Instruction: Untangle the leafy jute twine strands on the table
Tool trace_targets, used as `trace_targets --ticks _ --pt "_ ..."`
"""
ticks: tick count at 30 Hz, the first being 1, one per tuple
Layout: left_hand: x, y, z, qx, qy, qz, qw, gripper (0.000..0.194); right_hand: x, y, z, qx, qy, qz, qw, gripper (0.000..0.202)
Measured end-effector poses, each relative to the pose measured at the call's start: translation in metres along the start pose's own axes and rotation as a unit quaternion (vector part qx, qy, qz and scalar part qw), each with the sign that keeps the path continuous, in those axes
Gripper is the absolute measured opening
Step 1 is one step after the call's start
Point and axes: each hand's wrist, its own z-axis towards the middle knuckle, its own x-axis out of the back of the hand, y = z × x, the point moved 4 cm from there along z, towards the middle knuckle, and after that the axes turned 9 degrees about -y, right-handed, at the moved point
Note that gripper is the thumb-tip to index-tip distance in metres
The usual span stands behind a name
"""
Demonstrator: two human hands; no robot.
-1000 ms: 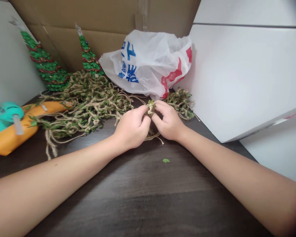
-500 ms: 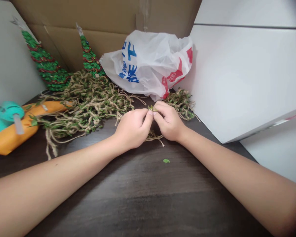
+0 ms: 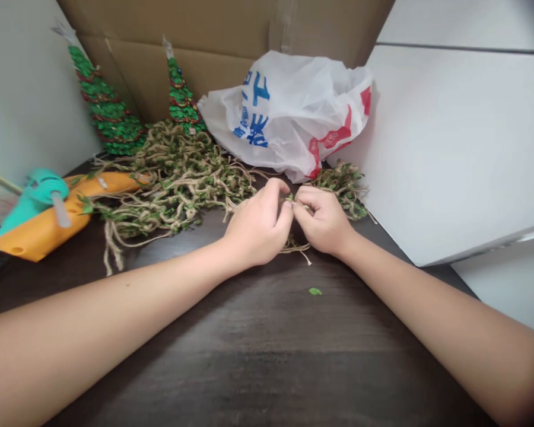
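My left hand [image 3: 261, 224] and my right hand [image 3: 323, 218] meet at the middle of the dark table, thumb tips nearly touching. Both are closed in a pinch on a small bit of leafy twine [image 3: 290, 199], mostly hidden by the fingers. Loose twine ends [image 3: 299, 251] trail out below the hands onto the table. To the left lies a big tangled heap of leafy twine garland [image 3: 189, 178]. Behind my right hand sits a smaller bunch of the same garland [image 3: 345, 185]. One loose green leaf [image 3: 315, 291] lies nearer to me.
A white plastic bag [image 3: 289, 112] with blue and red print stands behind the hands. Two green tinsel trees [image 3: 107, 112] lean at the back left before a cardboard sheet [image 3: 204, 68]. A teal and orange hot glue gun [image 3: 44, 196] lies left. A white box [image 3: 449, 148] bounds the right.
The view has swung slightly left, so everything sits further right in the picture. My left forefinger has lifted and curled over, while both hands stay together at the twine.
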Motion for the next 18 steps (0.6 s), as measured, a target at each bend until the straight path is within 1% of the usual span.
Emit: trace_targets --ticks 2,5,11,15,18 --pt "-0.0003 0.0000 -0.0008 -0.003 -0.003 -0.011 1.000 0.023 -0.0002 -0.0002 -0.0007 0.004 -0.004 -0.006 1.000 0.038" --pt "-0.0009 0.0002 -0.0015 -0.008 -0.014 -0.006 1.000 0.020 -0.0004 0.0011 -0.0015 -0.005 -0.007 -0.019 1.000 0.036" --pt "-0.0004 -0.0005 -0.0020 -0.023 0.000 -0.006 1.000 0.015 0.0002 0.0058 -0.0029 -0.048 0.012 -0.020 0.999 0.015" --pt "-0.0006 -0.0013 -0.0014 -0.029 0.004 -0.024 0.999 0.016 0.0009 0.0065 -0.0040 -0.044 0.036 0.000 0.998 0.003" --pt "-0.0012 -0.0018 -0.0010 -0.028 0.000 -0.033 0.999 0.018 0.0005 0.0046 -0.0041 -0.017 0.041 0.042 0.998 0.020"
